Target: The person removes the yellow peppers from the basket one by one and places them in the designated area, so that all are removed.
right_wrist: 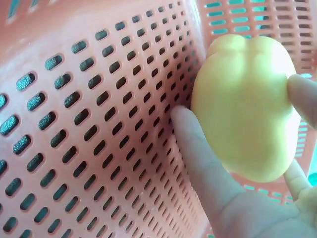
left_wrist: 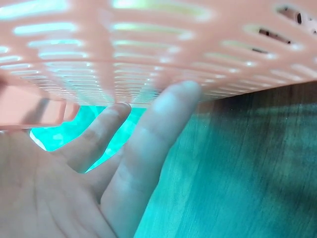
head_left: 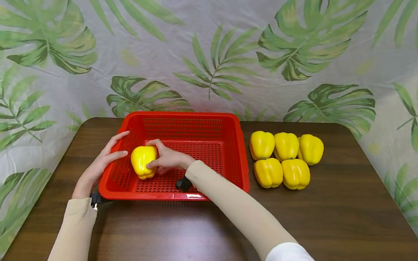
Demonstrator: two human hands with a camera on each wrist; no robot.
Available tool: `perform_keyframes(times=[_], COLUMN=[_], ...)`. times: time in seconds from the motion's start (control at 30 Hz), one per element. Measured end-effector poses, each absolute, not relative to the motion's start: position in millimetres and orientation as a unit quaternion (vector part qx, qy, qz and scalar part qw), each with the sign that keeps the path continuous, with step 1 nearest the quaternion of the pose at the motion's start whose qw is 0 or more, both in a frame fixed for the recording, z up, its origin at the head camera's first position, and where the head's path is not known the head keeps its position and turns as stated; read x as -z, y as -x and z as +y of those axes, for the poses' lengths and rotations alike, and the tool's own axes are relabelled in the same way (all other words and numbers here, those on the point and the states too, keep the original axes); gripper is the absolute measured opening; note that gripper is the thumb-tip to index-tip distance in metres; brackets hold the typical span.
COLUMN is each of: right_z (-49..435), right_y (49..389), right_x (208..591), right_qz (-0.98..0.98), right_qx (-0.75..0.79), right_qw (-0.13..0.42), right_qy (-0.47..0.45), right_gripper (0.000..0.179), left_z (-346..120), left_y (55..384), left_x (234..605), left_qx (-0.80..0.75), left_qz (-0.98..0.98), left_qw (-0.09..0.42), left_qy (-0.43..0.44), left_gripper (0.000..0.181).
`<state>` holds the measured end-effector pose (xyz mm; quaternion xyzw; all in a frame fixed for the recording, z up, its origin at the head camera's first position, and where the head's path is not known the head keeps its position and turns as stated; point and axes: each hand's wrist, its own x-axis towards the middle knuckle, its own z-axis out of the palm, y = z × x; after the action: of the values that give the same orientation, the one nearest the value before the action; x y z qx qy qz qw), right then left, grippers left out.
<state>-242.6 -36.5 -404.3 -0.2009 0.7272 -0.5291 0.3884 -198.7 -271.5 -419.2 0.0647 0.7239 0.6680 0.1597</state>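
In the head view my right hand [head_left: 171,158] reaches into a red plastic basket [head_left: 243,166] and holds a yellow bell pepper [head_left: 142,162] near its left end. The right wrist view shows thumb and fingers about the pepper [right_wrist: 247,109], close to the basket's perforated surface [right_wrist: 114,119]. My left hand [head_left: 99,165] holds the basket's left side, with two digits reaching over the rim. Under that rim, other fingers [left_wrist: 148,134] of this hand lie almost straight against the outer wall [left_wrist: 114,59] in the left wrist view.
Several yellow bell peppers [head_left: 285,146] stand in two rows on the dark wooden table [head_left: 333,230], right of the basket. Behind the table hangs a leaf-patterned cloth [head_left: 233,9]. A black wrist-camera mount [head_left: 184,184] sits by the right wrist.
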Motion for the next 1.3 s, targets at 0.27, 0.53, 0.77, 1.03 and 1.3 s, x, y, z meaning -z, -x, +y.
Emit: perform_keyframes(times=[0.27, 0.53, 0.77, 1.03, 1.3], right_z=[-31.7, -19.8, -9.3, 3.1, 18.8], right_y=[243.5, 249.7, 251.4, 254.1, 256.6], right_x=[402.7, 402.0, 399.7, 398.8, 394.9], right_qz=[0.725, 0.730, 0.724, 0.706, 0.699], right_qx=[0.541, 0.538, 0.548, 0.573, 0.588], right_qw=[0.376, 0.365, 0.363, 0.364, 0.362], right_qy=[0.201, 0.212, 0.212, 0.200, 0.187], right_gripper=[0.066, 0.068, 0.068, 0.067, 0.067], left_z=[-270.4, -270.9, -270.4, -270.9, -271.0], left_y=[198.4, 197.8, 197.4, 197.6, 198.6], left_x=[418.3, 418.1, 418.1, 418.2, 418.7], left_qx=[-0.669, -0.677, -0.676, -0.683, -0.684], left_qz=[0.722, 0.715, 0.717, 0.710, 0.708], left_qw=[0.162, 0.163, 0.160, 0.161, 0.164], left_qy=[-0.064, -0.064, -0.060, -0.059, -0.060], left_gripper=[0.062, 0.060, 0.060, 0.060, 0.060])
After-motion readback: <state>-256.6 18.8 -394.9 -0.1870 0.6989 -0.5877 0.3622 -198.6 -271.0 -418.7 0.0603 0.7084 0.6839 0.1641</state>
